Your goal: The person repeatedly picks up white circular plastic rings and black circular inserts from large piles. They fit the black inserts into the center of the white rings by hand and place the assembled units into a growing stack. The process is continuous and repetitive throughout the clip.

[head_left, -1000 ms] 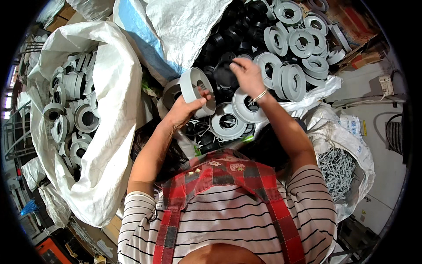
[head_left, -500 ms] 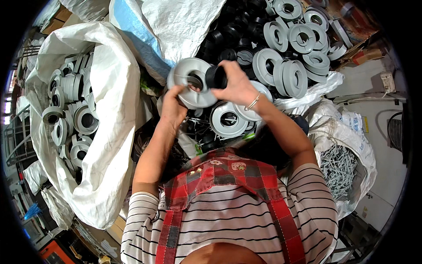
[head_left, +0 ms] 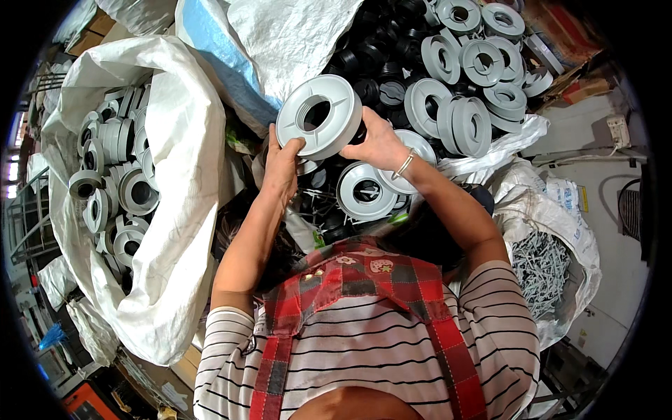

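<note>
- Sacks crowd the head view: a white sack (head_left: 175, 210) of grey spools at left, a heap of grey discs (head_left: 462, 105) at upper right.
- Since a second ago, the grey flanged disc (head_left: 320, 117) has risen to upper centre, turned face-up.
- Left hand (head_left: 282, 170) clasps its lower rim; right hand (head_left: 378, 142) grips its right edge.

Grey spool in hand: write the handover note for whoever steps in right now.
Left hand and right hand both grip one grey plastic spool, raised above the heap.
Loose grey spools and black parts lie ahead; another grey spool lies just below the hands.
The white sack on the left already holds many spools.
The held spool is not yet set down; the heap ahead is still large.
</note>
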Motion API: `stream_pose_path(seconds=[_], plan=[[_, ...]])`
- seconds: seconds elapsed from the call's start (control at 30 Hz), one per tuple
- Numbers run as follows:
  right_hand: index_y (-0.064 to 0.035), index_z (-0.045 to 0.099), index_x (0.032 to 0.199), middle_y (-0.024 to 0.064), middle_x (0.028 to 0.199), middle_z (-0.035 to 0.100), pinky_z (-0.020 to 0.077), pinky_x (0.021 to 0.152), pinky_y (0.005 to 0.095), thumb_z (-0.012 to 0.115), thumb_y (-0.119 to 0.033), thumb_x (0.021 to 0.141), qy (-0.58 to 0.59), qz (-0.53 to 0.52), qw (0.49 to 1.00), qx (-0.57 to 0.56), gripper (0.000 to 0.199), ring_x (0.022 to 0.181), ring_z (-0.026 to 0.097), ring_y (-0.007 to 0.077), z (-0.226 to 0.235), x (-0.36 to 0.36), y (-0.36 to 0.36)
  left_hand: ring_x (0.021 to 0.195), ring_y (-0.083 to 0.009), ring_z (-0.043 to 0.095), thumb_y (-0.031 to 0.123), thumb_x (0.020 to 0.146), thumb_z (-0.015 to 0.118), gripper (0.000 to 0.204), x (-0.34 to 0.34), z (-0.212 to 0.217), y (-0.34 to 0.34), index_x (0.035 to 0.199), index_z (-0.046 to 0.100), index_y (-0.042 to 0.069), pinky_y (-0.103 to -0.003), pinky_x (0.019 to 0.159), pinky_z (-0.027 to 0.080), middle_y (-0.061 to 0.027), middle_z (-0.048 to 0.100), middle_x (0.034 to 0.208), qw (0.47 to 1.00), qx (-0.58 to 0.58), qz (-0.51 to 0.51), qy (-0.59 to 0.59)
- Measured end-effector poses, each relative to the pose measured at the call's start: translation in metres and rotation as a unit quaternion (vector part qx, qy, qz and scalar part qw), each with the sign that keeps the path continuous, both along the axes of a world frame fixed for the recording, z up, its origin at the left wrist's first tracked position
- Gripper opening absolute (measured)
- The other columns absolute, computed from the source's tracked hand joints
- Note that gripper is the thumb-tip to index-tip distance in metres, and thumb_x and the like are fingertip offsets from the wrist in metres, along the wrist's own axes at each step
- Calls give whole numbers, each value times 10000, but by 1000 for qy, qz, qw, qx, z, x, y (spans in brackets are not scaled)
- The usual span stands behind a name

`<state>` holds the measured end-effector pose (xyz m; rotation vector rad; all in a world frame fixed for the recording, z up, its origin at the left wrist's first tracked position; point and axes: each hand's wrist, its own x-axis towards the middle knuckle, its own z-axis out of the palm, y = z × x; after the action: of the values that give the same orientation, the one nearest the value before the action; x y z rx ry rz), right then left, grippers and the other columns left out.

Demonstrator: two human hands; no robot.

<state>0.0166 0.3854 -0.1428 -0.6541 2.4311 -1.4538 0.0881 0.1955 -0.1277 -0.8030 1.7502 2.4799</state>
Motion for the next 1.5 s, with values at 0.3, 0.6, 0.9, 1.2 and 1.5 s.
stream_pose_path(seconds=[0.3, 0.6, 0.9, 1.2, 1.5], plan=[[10, 520, 1137, 95, 927, 603, 490, 708, 257, 749, -179, 668, -106, 34, 994, -19, 555, 807, 591, 133, 12, 5, -12, 1006, -146, 557, 200, 931, 548, 363, 10, 8, 14, 1250, 508, 31, -309, 877, 445, -69, 572, 1171, 967, 226, -75, 92], [-14, 443, 1247, 217, 1109, 504, 438, 913, 383, 757, -237, 614, 72, 48, 991, 99, 742, 1044, 511, 369, 8, 7, -3, 788, -139, 610, 95, 864, 594, 222, 8, -6, 2, 1033, 566, -47, -301, 694, 504, -77, 630, 945, 986, 78, -144, 30], [10, 480, 1178, 190, 1054, 535, 469, 848, 378, 760, -226, 682, 184, 94, 977, 59, 616, 947, 547, 313, 14, 17, -4, 866, -173, 616, 173, 900, 574, 314, 10, 0, -7, 1123, 529, -44, -318, 761, 513, -100, 620, 1031, 974, 138, -180, 1], [89, 573, 980, 128, 734, 623, 522, 541, 236, 687, -394, 816, -161, 72, 984, -6, 523, 620, 623, 141, -14, 3, 4, 964, -175, 584, 127, 893, 588, 359, 13, -6, 1, 1202, 480, -20, -329, 833, 483, -92, 589, 1106, 977, 100, -174, 78], [-53, 609, 1062, 122, 1074, 636, 359, 946, 451, 677, -373, 720, 152, 282, 803, 502, 474, 1026, 586, 264, -63, 7, 1, 1189, -324, 499, 194, 643, 766, 781, 34, 20, -31, 1313, 435, -34, -364, 991, 403, -234, 513, 1273, 712, -466, -523, 51]])
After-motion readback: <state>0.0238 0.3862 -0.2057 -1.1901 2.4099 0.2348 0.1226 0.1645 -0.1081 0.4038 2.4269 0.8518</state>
